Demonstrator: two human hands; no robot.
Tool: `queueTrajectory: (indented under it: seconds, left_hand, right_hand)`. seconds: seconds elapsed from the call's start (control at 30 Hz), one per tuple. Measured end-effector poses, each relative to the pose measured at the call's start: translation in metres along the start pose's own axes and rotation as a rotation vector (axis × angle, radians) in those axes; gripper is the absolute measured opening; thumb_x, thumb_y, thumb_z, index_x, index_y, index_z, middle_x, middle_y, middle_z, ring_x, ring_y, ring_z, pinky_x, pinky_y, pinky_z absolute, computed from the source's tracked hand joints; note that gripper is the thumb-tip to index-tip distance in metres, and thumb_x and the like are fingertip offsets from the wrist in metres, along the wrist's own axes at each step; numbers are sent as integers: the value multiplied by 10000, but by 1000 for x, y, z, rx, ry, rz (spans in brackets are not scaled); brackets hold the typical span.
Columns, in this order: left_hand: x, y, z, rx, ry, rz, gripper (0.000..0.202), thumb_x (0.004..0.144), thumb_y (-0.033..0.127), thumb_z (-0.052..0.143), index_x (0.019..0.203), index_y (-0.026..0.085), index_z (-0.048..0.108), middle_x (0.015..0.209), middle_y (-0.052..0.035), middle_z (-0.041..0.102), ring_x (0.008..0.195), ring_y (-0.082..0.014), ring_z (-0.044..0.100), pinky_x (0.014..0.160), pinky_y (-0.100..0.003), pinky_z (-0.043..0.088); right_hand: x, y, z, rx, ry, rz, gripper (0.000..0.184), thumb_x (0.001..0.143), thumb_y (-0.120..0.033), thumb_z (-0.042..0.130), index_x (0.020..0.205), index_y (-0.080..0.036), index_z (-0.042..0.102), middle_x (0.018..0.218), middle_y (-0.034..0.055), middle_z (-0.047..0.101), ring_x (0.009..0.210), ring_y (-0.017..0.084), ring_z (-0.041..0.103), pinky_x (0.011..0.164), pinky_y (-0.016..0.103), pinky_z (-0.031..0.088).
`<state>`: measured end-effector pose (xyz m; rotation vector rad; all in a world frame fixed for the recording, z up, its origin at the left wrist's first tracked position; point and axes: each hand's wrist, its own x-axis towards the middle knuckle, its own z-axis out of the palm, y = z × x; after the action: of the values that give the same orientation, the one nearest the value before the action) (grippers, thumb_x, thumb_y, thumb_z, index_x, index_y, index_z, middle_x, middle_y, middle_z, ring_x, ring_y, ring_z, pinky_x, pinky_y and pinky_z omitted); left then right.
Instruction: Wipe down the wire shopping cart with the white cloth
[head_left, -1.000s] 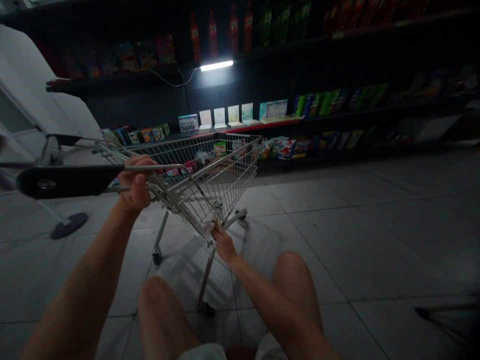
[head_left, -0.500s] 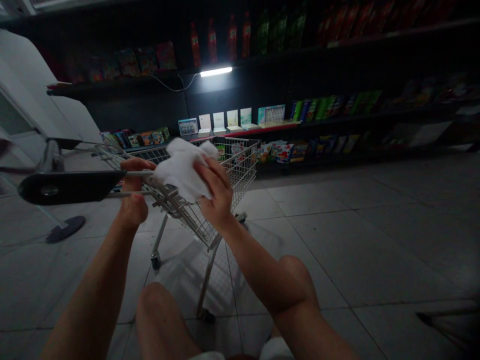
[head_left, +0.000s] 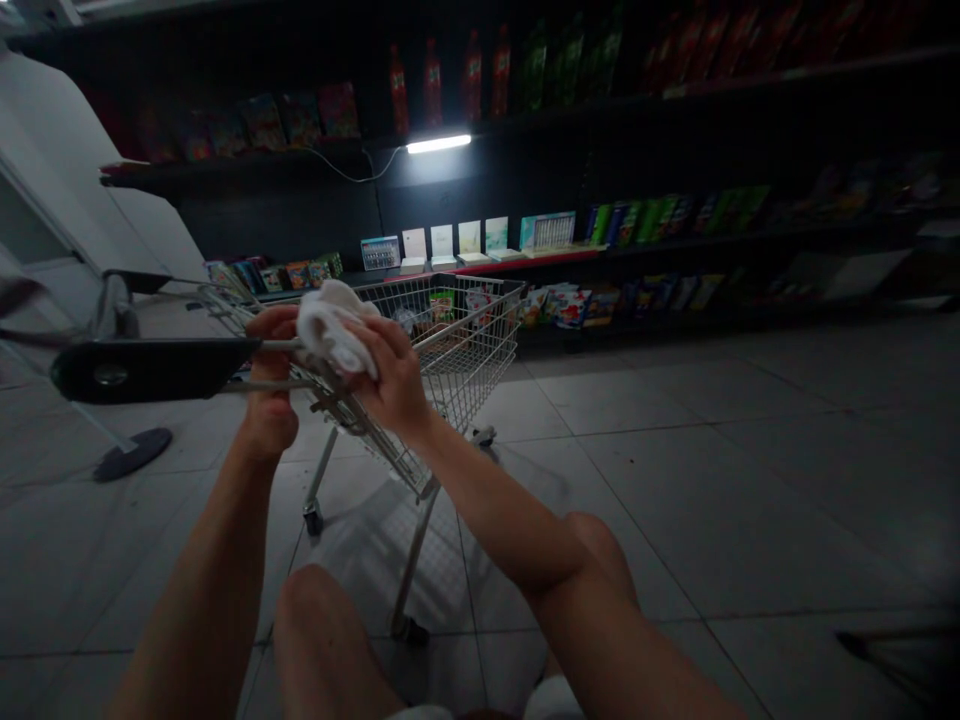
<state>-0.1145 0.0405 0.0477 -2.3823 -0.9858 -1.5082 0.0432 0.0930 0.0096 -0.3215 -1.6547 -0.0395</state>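
A white cloth is bunched in my right hand, whose fingers are closed on it. It lies against the metal frame at the handle end of the shopping cart. My left hand is wrapped round the thin metal bars of that frame, just right of the black handle end piece. Inside the wire basket are a green packet and other packaged goods, partly hidden by the mesh and my right hand. The cart's wheels rest on the tiled floor.
Behind the cart runs a dark shelf unit with red bottles, upright boxes and snack packets. A lit tube lamp hangs under one shelf. A post with a round base stands at left; a dark thin-legged object is at lower right.
My right hand has moved left and slightly down with the cloth, which is now more crumpled and closer to my left hand. My left hand keeps its grip on the cart frame.
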Motion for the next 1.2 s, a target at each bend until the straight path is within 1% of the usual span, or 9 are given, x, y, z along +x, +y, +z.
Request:
queueTrajectory:
  seconds: [0.17, 0.33, 0.6, 0.73, 0.83, 0.93, 1.0, 1.1, 1.2]
  left_hand:
    - [15, 19, 9, -51, 149, -23, 439, 831, 522, 632, 1204, 345, 484, 873, 11, 515, 739, -134, 536, 638, -278, 452]
    - [12, 21, 12, -8, 149, -91, 380, 844, 402, 652, 1177, 291, 504, 886, 13, 521, 721, -124, 524, 658, -287, 461]
    - [5, 6, -4, -21, 100, -118, 260, 803, 398, 672, 1012, 289, 565, 943, -15, 548, 828, -180, 541, 756, -365, 484]
    - [2, 0, -20, 17, 139, -85, 284, 787, 403, 680, 967, 253, 520, 895, 12, 568, 895, -183, 579, 907, -425, 463]
    - [-13, 1, -24, 49, 417, -118, 443, 701, 424, 759, 923, 253, 415, 937, 16, 545, 960, -189, 580, 934, -440, 458]
    - [-44, 10, -20, 299, 771, -136, 542, 600, 347, 837, 832, 250, 358, 828, 50, 422, 736, -129, 481, 749, -358, 451]
    - [-63, 23, -12, 480, 786, -65, 393, 702, 278, 743, 769, 240, 358, 729, 60, 362, 634, -115, 405, 647, -326, 394]
    - [-64, 47, 1, 462, 488, 201, 229, 761, 224, 618, 751, 232, 390, 676, 47, 463, 582, -120, 446, 576, -292, 386]
    - [-26, 65, 5, 463, 173, 266, 173, 797, 310, 605, 774, 229, 454, 698, 18, 554, 616, -133, 535, 591, -285, 424]
  right_hand:
    - [-24, 90, -19, -100, -37, 62, 458, 983, -508, 342, 1016, -169, 649, 1029, 98, 655, 1032, 219, 599, 961, 413, 508]
    - [-21, 144, -37, -326, -55, 250, 708, 937, -683, 219, 967, -139, 673, 988, 151, 666, 1009, 277, 599, 927, 461, 487]
    - [-24, 72, -13, -257, -224, 117, 465, 993, -478, 331, 1119, -150, 635, 1112, 116, 655, 1063, 241, 546, 994, 403, 418]
    - [-23, 60, -10, -229, -317, 81, 380, 969, -416, 439, 1153, -139, 625, 1209, 118, 630, 1115, 242, 527, 1022, 393, 396]
    - [-22, 53, -3, -202, -342, 89, 351, 969, -382, 453, 1179, -150, 613, 1257, 114, 608, 1187, 236, 501, 1059, 397, 367]
    - [-21, 36, 5, -158, -333, 102, 372, 954, -438, 486, 1165, -158, 610, 1225, 103, 620, 1218, 235, 488, 1083, 404, 335]
    - [-20, 23, 12, -117, -317, 112, 409, 940, -486, 503, 1173, -164, 600, 1224, 92, 621, 1227, 230, 483, 1093, 403, 320]
    - [-21, 8, 25, -69, -275, 142, 351, 967, -455, 464, 1144, -186, 605, 1211, 70, 629, 1222, 209, 491, 1091, 399, 325]
    - [-30, 8, 42, -36, -184, 127, 292, 976, -396, 454, 1094, -189, 622, 1179, 78, 629, 1205, 200, 501, 1088, 407, 362]
